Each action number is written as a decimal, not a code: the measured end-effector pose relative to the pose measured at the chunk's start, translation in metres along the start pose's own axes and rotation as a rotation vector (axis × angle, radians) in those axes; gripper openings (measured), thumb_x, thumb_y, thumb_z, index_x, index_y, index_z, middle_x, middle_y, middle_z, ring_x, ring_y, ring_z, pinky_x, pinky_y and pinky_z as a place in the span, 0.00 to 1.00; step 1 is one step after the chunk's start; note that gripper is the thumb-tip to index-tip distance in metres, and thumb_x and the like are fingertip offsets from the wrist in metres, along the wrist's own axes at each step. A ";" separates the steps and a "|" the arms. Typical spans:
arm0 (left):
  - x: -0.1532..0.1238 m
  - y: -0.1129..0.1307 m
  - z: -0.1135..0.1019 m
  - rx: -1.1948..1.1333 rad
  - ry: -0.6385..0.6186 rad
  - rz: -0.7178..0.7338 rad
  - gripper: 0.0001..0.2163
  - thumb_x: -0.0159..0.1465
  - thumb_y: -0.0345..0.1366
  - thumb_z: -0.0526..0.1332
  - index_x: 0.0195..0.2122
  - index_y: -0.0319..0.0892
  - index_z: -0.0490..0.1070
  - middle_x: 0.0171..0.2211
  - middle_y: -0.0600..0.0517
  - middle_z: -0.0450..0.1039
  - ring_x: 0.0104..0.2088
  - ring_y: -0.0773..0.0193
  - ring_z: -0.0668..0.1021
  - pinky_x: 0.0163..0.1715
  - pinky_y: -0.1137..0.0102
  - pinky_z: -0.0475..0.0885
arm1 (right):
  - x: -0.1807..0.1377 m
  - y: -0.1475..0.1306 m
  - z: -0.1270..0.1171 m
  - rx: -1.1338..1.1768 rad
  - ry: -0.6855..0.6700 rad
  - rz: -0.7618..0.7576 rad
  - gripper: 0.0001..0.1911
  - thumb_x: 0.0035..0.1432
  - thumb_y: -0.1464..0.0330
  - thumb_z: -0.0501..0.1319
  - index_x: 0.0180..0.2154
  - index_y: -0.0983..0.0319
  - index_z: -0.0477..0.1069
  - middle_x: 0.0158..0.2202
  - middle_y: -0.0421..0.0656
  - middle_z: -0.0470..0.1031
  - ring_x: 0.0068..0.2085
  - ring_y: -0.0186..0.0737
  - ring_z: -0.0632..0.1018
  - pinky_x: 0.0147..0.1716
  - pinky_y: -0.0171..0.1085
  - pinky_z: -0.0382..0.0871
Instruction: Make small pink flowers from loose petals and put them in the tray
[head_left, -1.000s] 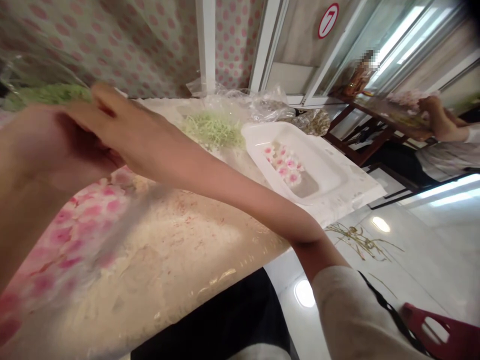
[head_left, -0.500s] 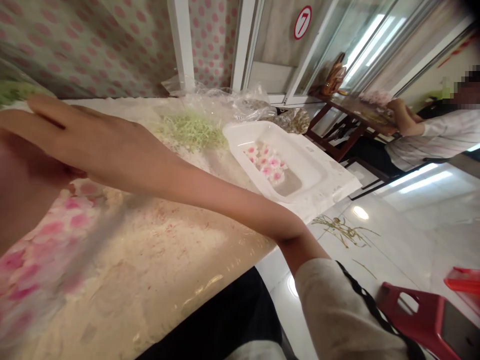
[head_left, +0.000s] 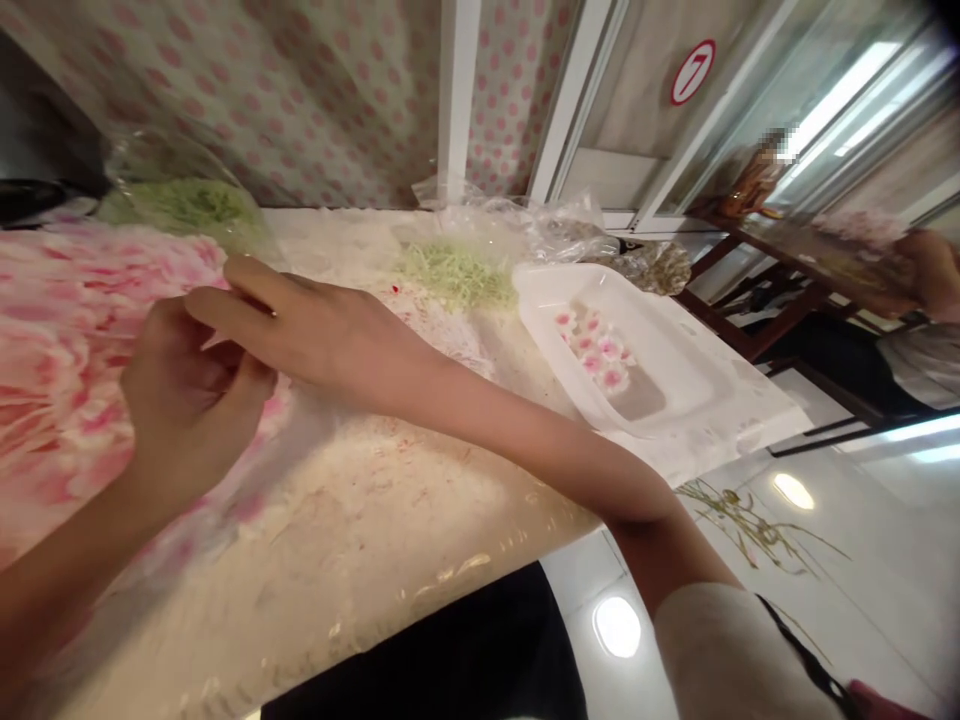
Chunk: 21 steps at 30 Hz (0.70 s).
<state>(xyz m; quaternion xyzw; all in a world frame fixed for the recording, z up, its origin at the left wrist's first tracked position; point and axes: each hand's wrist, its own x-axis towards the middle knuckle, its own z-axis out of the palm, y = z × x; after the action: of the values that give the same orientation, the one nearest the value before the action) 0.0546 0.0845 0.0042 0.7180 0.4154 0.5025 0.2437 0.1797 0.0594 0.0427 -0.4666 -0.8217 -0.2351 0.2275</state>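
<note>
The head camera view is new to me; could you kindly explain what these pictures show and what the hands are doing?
There is no machine here: these are a person's own bare hands, seen from a camera worn on the head, looking forward and down, so the scene appears tilted. The left hand and right hand meet above a pink floral sheet, fingers pinched together; whatever they hold is too small to make out. On the powder-dusted table top lie a pile of shredded green strands and a white plastic tray holding small pink-and-white flowers. A clear bag of green strands sits further left. At the far right, a co-worker's hand shows.
</note>
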 end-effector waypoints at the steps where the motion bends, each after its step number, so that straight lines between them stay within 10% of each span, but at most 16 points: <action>1: 0.002 -0.002 -0.002 -0.025 0.029 0.044 0.07 0.60 0.31 0.59 0.29 0.34 0.61 0.30 0.65 0.69 0.27 0.79 0.75 0.21 0.78 0.63 | 0.000 -0.001 0.004 -0.014 0.018 -0.011 0.14 0.59 0.73 0.50 0.46 0.57 0.65 0.42 0.33 0.68 0.35 0.25 0.76 0.29 0.24 0.69; 14: 0.004 -0.004 -0.012 0.035 -0.226 -0.086 0.05 0.54 0.23 0.54 0.28 0.38 0.66 0.15 0.61 0.62 0.16 0.76 0.64 0.16 0.79 0.58 | -0.022 0.009 0.004 -0.050 -0.131 -0.090 0.17 0.63 0.76 0.40 0.48 0.62 0.61 0.45 0.42 0.68 0.32 0.28 0.73 0.24 0.28 0.64; 21: -0.019 0.004 -0.012 0.261 -0.461 0.320 0.07 0.58 0.24 0.51 0.36 0.40 0.64 0.30 0.53 0.67 0.29 0.70 0.70 0.26 0.75 0.65 | -0.074 0.019 0.016 -0.060 0.201 -0.401 0.09 0.62 0.74 0.49 0.44 0.63 0.64 0.42 0.43 0.73 0.35 0.33 0.74 0.32 0.33 0.70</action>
<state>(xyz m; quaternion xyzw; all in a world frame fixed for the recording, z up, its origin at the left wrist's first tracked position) 0.0419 0.0655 0.0025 0.8946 0.2919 0.3008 0.1548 0.2274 0.0291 -0.0104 -0.2745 -0.8640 -0.3452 0.2429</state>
